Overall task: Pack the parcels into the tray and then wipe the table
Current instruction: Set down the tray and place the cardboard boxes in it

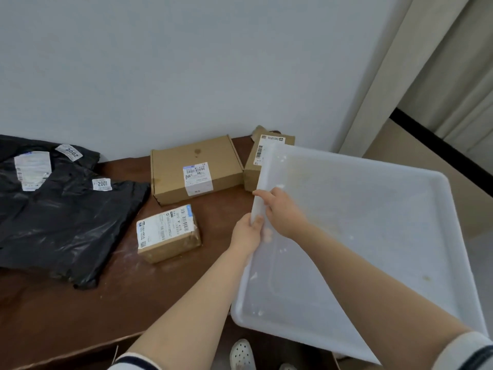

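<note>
Hands: left hand (246, 232) and right hand (284, 213) both clasp the rim of the white plastic tray (373, 222).
Tray: tilted above the right edge of the brown desk (160, 289), probably for setting down.

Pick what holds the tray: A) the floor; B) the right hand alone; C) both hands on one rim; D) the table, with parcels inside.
C: the left hand and right hand both grip the same rim of the empty tray.

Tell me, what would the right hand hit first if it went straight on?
The right hand, gripping the white tray, would likely reach the large flat cardboard box first, near its right end; depth is unclear.
</note>
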